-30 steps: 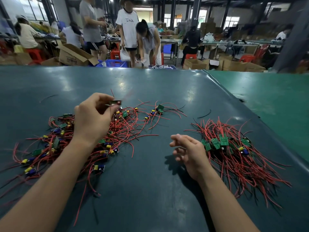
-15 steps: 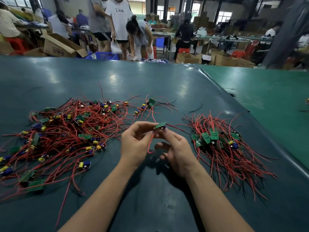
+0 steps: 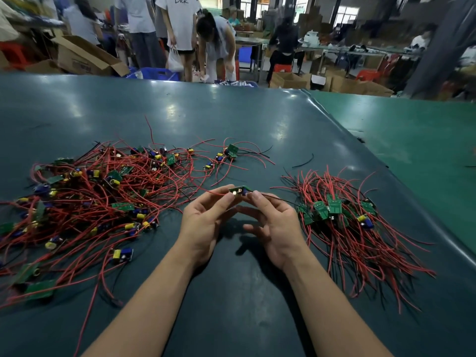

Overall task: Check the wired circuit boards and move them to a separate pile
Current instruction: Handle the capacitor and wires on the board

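**2 hands hold 1 small wired circuit board between 2 piles**

A person's 2 bare forearms reach forward over a dark teal table (image 3: 231,119), seen from a camera on the head. The left hand (image 3: 203,222) and the right hand (image 3: 273,225) meet in the middle, palms turned toward each other, raised a little above the table. Between them they hold 1 small green circuit board (image 3: 239,189). The left hand's fingertips pinch the board's left end, and the right hand's thumb and first finger pinch its right end; the right hand's other fingers curl loosely below and hold nothing. A red wire runs left from the board and a thin black wire runs right.

To the left lies a large loose pile of wired boards (image 3: 85,202), a tangle of red wires with green boards and yellow and blue parts, spread wide across the table. To the right lies a smaller pile (image 3: 342,222), its green boards bunched near the top and its red wires fanning toward the table's near edge. The held board sits between the 2 piles, touching neither.

A lighter green table (image 3: 412,140) adjoins on the right. Beyond the tables, several people (image 3: 180,29) stand among cardboard boxes (image 3: 82,57) in a workshop.
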A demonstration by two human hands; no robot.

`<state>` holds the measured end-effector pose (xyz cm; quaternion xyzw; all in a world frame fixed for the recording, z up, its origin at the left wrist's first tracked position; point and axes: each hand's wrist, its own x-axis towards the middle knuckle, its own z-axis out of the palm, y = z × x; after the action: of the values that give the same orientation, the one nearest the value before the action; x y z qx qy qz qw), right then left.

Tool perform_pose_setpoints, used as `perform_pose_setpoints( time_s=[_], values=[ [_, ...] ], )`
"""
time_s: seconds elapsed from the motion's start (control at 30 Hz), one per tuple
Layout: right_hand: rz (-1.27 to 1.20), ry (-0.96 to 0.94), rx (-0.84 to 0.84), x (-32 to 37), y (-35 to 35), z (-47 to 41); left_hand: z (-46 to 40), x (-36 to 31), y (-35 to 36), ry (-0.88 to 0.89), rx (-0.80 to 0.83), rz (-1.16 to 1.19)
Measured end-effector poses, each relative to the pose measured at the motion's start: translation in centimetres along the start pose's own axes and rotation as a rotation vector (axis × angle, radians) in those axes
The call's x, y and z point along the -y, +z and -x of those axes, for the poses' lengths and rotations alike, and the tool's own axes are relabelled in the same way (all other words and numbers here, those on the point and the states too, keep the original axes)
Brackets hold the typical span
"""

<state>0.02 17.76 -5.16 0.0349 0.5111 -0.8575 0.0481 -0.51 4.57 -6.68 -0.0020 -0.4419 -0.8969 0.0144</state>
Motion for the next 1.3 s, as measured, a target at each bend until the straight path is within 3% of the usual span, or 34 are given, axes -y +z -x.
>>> perform_pose_setpoints(
  time_s=[0.33, 0.47, 0.6, 0.7, 0.8, 0.9, 1.1, 1.3],
  values=[
    [-0.066, -0.130, -0.102, 0.2, -0.4, -0.6, -0.1, 0.0, -0.1, -0.020, -0.060, -0.062],
    [-0.114, -0.199, -0.163, 0.0, -0.2, -0.8, -0.3, -0.3, 0.1, 0.017, -0.152, 0.041],
    [-0.318, -0.178, -0.166, 0.1, 0.0, -0.9, -0.3, -0.8, 0.0, 0.104, -0.272, 0.187],
    [-0.434, -0.142, -0.139, 0.3, -0.1, -0.9, -0.3, -1.2, -0.3, 0.006, -0.217, 0.390],
    [-0.464, -0.080, -0.049, 0.5, -0.2, -0.7, 0.2, -0.5, 0.2, -0.104, -0.048, 0.244],
    [-0.334, -0.063, -0.009, 0.3, -0.1, -0.5, 0.6, 0.3, 0.7, -0.111, 0.067, 0.009],
    [-0.201, -0.125, -0.142, 0.1, -0.4, -0.8, 0.4, 0.4, 0.4, 0.002, 0.055, -0.042],
    [-0.025, -0.098, -0.087, -0.4, -0.3, -0.6, 0.6, 0.5, 0.4, 0.034, 0.022, -0.100]
  ],
)
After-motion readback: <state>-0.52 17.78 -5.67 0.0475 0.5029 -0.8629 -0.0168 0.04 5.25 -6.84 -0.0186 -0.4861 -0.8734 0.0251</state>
